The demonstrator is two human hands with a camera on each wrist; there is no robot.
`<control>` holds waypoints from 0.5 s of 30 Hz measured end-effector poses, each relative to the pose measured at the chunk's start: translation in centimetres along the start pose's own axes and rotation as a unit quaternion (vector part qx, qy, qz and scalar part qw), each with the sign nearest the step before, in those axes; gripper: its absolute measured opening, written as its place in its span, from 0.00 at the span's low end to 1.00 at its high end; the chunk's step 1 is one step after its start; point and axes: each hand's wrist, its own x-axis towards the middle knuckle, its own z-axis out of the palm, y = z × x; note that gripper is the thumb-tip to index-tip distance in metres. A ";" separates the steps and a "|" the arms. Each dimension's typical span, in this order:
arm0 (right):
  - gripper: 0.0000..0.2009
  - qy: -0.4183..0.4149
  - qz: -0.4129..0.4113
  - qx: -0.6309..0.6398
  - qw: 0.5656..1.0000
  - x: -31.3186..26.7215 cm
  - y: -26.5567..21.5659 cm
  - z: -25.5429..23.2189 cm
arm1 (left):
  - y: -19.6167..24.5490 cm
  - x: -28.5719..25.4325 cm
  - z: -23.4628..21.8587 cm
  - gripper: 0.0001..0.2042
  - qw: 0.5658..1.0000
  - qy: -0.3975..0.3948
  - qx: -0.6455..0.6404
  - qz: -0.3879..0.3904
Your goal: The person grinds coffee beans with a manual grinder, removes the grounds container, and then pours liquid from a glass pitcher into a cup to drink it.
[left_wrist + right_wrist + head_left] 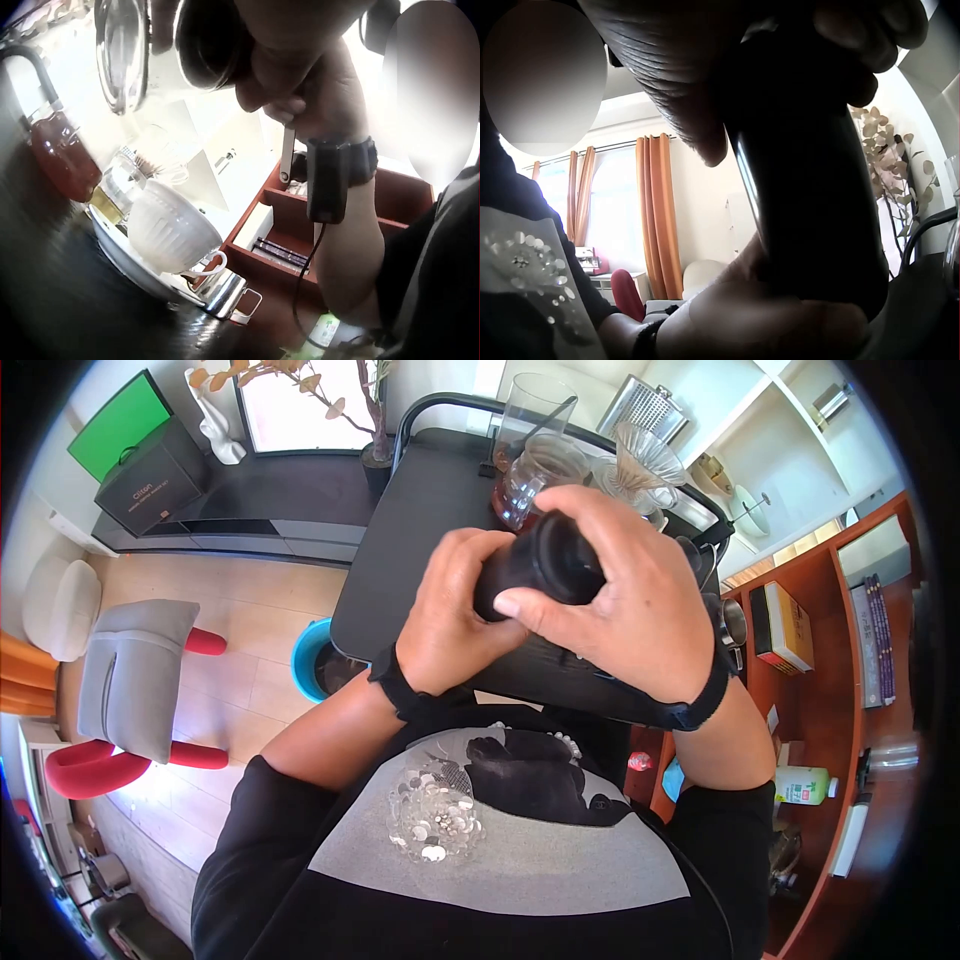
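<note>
In the head view both hands meet on a black cylinder point(520, 570), held tilted over the table's near part. My left hand point(450, 600) grips its body, with the fingers wrapped round the side. My right hand point(640, 595) clasps the rounded end, thumb on the near side and fingers over the far side. Seen from the right wrist, the dark cylinder point(802, 180) looks long and smooth, and the other hand point(772, 322) lies under its lower end. The left wrist view has a dark, metal-rimmed opening point(210, 45) beside the right hand's fingers, with a silvery ring point(120, 52) nearby.
On the black table point(390, 550) stand a glass pot point(520, 500) of red-brown liquid, a tall glass point(535, 410) and a ribbed glass dripper point(640, 470). A white cup point(172, 229) and metal pitcher point(225, 292) sit nearby. Left below is a blue bucket point(308, 660); right, wooden shelves point(800, 705).
</note>
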 end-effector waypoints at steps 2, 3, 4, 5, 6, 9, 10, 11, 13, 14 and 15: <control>0.26 -0.040 0.021 0.044 0.998 0.0 0.1 -0.1 | -1.6 -0.2 0.2 0.26 0.998 0.017 -0.042 -0.051; 0.27 -0.059 0.031 0.066 0.996 0.1 0.1 -0.1 | -2.3 -0.1 0.1 0.25 0.990 0.036 -0.083 -0.104; 0.27 -0.054 0.002 0.093 0.994 -0.1 0.5 0.1 | -3.0 0.5 -0.2 0.24 0.993 0.039 -0.072 -0.083; 0.27 -0.052 0.002 0.094 0.994 -0.3 0.9 0.1 | -3.3 0.8 -0.5 0.24 0.993 0.036 -0.071 -0.081; 0.27 -0.045 -0.030 0.078 0.995 -0.6 1.2 0.0 | -3.5 1.1 -0.8 0.24 0.993 0.021 -0.068 -0.089; 0.25 -0.025 -0.062 0.083 0.994 -1.4 1.5 -0.9 | -4.6 2.0 -1.4 0.22 0.989 0.004 -0.085 -0.122; 0.24 -0.015 -0.069 0.090 0.993 -1.7 1.3 -1.5 | -5.0 2.5 -1.6 0.22 0.976 0.001 -0.129 -0.175; 0.23 -0.005 -0.076 0.097 0.992 -2.2 1.3 -2.0 | -5.5 3.0 -2.0 0.21 0.958 -0.003 -0.172 -0.228; 0.20 0.009 -0.072 0.114 0.991 -3.5 1.7 -2.3 | -7.3 4.2 -2.7 0.22 0.946 -0.022 -0.197 -0.256; 0.20 0.025 -0.068 0.144 0.987 -4.2 2.2 -2.2 | -8.2 4.7 -3.0 0.22 0.941 -0.033 -0.202 -0.270; 0.19 0.040 -0.065 0.173 0.982 -4.9 2.8 -2.1 | -9.1 5.1 -3.3 0.23 0.935 -0.044 -0.207 -0.284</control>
